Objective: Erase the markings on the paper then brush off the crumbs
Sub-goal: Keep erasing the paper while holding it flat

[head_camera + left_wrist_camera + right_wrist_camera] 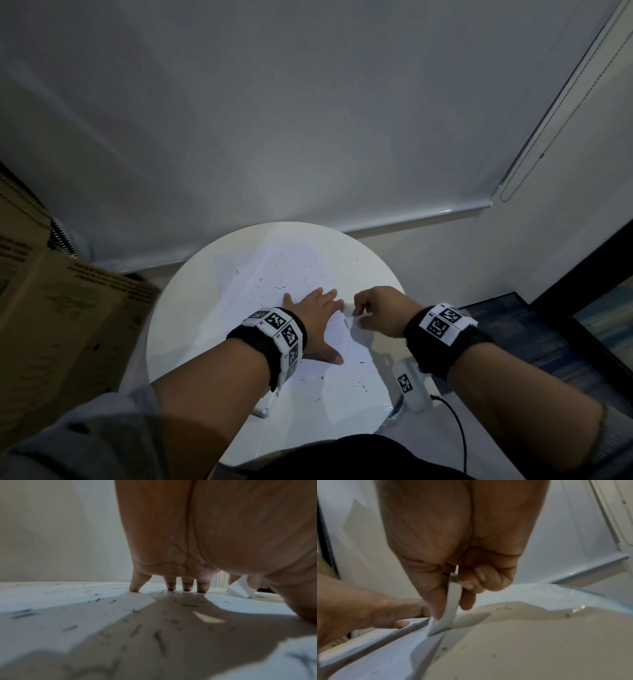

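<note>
A white sheet of paper [274, 284] lies on a round white table [185, 308], strewn with dark eraser crumbs [279, 284] [159, 638]. My left hand [317, 318] lies flat on the paper with fingers spread, and its fingertips [187, 586] press down on the sheet. My right hand [368, 308] is just to its right, at the paper's right edge, pinching a white eraser [452, 605] between thumb and curled fingers. The eraser's tip [238, 590] touches the paper. No pencil markings can be made out in these views.
A cardboard box [51, 325] stands against the table's left side. A lowered roller blind [308, 120] with a bead chain [513, 185] hangs behind. Below my right wrist are a white tagged device [407, 387] and a black cable [459, 428].
</note>
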{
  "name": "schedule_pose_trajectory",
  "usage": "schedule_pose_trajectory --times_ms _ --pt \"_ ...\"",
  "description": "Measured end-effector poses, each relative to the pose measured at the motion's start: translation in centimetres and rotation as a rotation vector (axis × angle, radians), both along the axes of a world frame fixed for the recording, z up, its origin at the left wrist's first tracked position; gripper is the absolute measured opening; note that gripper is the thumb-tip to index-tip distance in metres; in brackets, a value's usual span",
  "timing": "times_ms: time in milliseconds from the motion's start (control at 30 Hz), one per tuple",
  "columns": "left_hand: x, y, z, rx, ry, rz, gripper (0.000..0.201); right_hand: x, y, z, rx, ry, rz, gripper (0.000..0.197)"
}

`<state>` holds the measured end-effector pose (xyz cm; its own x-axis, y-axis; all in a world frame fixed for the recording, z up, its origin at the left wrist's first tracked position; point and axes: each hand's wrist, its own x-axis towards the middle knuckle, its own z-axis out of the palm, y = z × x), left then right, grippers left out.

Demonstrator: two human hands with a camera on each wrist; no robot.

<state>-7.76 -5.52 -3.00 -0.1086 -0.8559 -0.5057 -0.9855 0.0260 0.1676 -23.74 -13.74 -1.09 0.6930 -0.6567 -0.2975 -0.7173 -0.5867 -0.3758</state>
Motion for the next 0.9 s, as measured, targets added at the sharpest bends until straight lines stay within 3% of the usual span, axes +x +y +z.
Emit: schedule_pose_trajectory --times_ms 100,167,233,333,433,500,567,667,833,900 --pt "0.0 0.0 0.0 0.011 -0.009 -0.004 0.108 -0.6 0.8 0.0 0.151 0.042 0.039 0.008" --pt "0.0 0.0 0.0 0.011 -0.006 -0.002 0.107 -0.9 1.1 0.3 0.249 0.06 0.06 0.017" --pt "0.0 0.0 0.0 0.011 -0.006 -0.004 0.107 -0.6 0.7 0.4 0.164 0.042 0.04 0.008" --pt "0.0 -0.1 -0.1 0.011 -0.013 -0.001 0.108 -0.1 0.2 0.3 0.018 -0.007 -0.029 0.013" --pt "0.0 0.0 0.0 0.016 -0.02 -0.008 0.108 -0.7 0.6 0.3 0.155 0.026 0.023 0.008" --pt "0.0 -0.1 -0.1 0.016 -0.019 -0.007 0.108 -1.2 1.1 0.2 0.256 0.064 0.085 0.017" --pt "0.0 -0.1 -0.2 0.014 -0.019 -0.007 0.108 -1.1 0.9 0.2 0.195 0.043 0.056 0.006" --pt "0.0 -0.1 -0.3 0.012 -0.024 -0.008 0.109 -0.7 0.3 0.1 0.065 0.001 -0.036 0.013" --pt "0.0 -0.1 -0.3 0.008 -0.019 -0.006 0.108 -0.9 0.9 0.3 0.223 0.09 0.072 0.011" --pt "0.0 -0.1 -0.2 0.011 -0.021 -0.008 0.108 -0.6 0.5 0.4 0.153 0.068 0.039 0.007"
